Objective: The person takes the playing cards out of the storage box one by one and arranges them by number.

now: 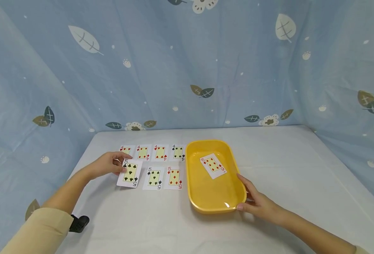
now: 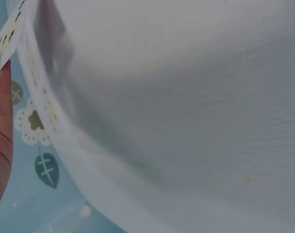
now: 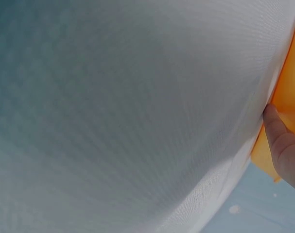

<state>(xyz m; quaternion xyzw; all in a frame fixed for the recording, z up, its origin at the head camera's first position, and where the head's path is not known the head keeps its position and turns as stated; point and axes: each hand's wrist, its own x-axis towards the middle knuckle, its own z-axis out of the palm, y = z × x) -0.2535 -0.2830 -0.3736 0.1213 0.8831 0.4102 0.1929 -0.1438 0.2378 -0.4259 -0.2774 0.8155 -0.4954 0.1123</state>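
A five of clubs playing card [image 1: 130, 173] is pinched by my left hand [image 1: 110, 165] at the left of the table, tilted slightly off the cloth. That hand and the card's edge show at the far left of the left wrist view. Right of it lie the five of spades [image 1: 154, 178] and the five of diamonds [image 1: 174, 177]. My right hand [image 1: 258, 204] grips the near right corner of a yellow plastic tray [image 1: 218, 203], thumb and fingers spread along its rim. Inside the tray lies a six of diamonds [image 1: 213, 165].
Behind the fives runs a row of fours: a red one [image 1: 125, 149] partly hidden by my left hand, the four of diamonds [image 1: 143, 153], the four of hearts [image 1: 160, 153] and the four of spades [image 1: 178, 153]. A blue patterned curtain [image 1: 174, 63] hangs behind the white-clothed table [image 1: 279, 155].
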